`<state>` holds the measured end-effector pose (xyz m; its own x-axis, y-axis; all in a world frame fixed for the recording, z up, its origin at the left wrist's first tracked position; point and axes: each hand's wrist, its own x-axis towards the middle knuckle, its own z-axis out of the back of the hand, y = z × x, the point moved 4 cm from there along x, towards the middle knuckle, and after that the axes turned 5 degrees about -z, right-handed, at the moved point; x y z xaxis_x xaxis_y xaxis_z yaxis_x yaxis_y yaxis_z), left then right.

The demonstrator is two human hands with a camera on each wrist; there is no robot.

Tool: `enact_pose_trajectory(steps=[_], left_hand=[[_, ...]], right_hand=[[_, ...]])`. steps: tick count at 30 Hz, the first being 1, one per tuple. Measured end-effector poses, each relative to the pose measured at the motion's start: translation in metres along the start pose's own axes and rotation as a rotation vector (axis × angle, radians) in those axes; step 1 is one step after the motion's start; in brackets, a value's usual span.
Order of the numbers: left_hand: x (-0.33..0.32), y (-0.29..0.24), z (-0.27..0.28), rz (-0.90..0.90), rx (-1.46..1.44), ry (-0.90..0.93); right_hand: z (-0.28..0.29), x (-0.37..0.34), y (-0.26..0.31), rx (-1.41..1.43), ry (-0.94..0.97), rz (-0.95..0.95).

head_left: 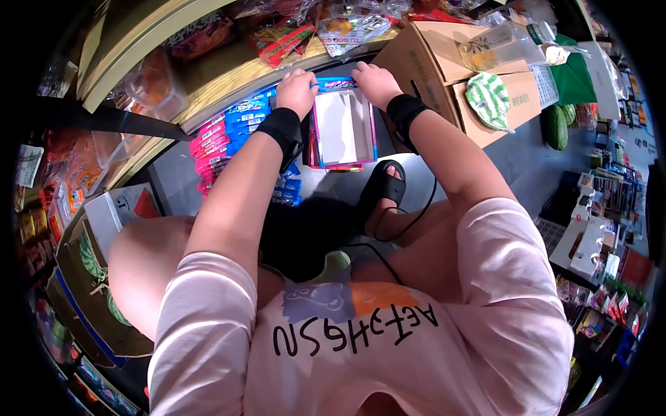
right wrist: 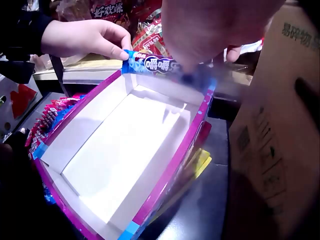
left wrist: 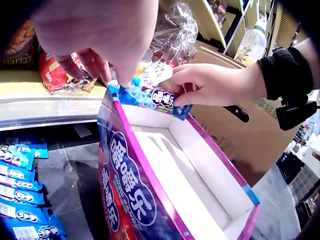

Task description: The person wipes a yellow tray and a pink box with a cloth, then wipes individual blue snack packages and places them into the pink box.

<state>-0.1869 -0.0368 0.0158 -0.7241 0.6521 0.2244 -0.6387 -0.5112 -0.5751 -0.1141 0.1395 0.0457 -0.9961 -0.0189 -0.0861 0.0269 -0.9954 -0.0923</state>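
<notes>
An open box (head_left: 342,132) with a white inside and purple-blue rim (left wrist: 220,141) stands on the floor between the feet. Along its far end runs a blue printed strip (left wrist: 150,99); whether it is a flap or a separate packet I cannot tell. My left hand (head_left: 297,91) pinches the strip's left end, thumb on the near side (right wrist: 85,39). At the other end, my right hand (head_left: 378,83) grips it with thumb and fingers (left wrist: 215,82); this hand is blurred in the right wrist view. The box holds nothing visible.
Rows of blue packets (head_left: 244,118) and pink packets (head_left: 210,149) lie left of the box. A cardboard carton (head_left: 423,62) stands close on the right, with a bottle (head_left: 499,47) and a green-white cloth (head_left: 488,100) on it. Beyond is a wooden shelf (head_left: 229,66) with bagged snacks.
</notes>
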Motion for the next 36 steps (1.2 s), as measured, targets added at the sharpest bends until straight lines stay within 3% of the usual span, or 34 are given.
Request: enact_pose_trajectory(steps=[5, 9, 15, 18, 27, 30, 33, 35, 36], left_hand=[[0.007, -0.001, -0.003, -0.033, 0.035, -0.001], [0.010, -0.001, -0.014, -0.002, 0.083, 0.117], [0.012, 0.001, -0.030, 0.035, 0.133, 0.134], [0.011, 0.002, -0.034, 0.049, 0.199, 0.195], [0.017, 0.005, -0.051, 0.023, 0.337, 0.233], [0.015, 0.005, -0.041, 0.039, 0.201, 0.214], [0.019, 0.016, -0.016, 0.230, -0.160, 0.228], [0.017, 0.041, -0.003, 0.197, -0.163, 0.021], [0.008, 0.052, 0.000, 0.197, -0.151, 0.031]], right_hand=[[-0.010, 0.003, 0.006, -0.092, -0.062, -0.006], [-0.031, 0.006, 0.003, -0.027, -0.037, -0.040], [-0.036, 0.008, -0.001, 0.029, -0.066, -0.095], [-0.040, 0.008, -0.002, 0.003, 0.051, -0.123], [-0.052, 0.006, 0.001, -0.064, 0.048, -0.168], [-0.048, 0.004, 0.005, -0.089, 0.050, -0.193], [-0.031, 0.007, 0.021, -0.104, 0.035, -0.108], [-0.019, 0.012, 0.035, -0.117, -0.024, -0.040], [-0.015, 0.016, 0.042, -0.107, -0.054, -0.014]])
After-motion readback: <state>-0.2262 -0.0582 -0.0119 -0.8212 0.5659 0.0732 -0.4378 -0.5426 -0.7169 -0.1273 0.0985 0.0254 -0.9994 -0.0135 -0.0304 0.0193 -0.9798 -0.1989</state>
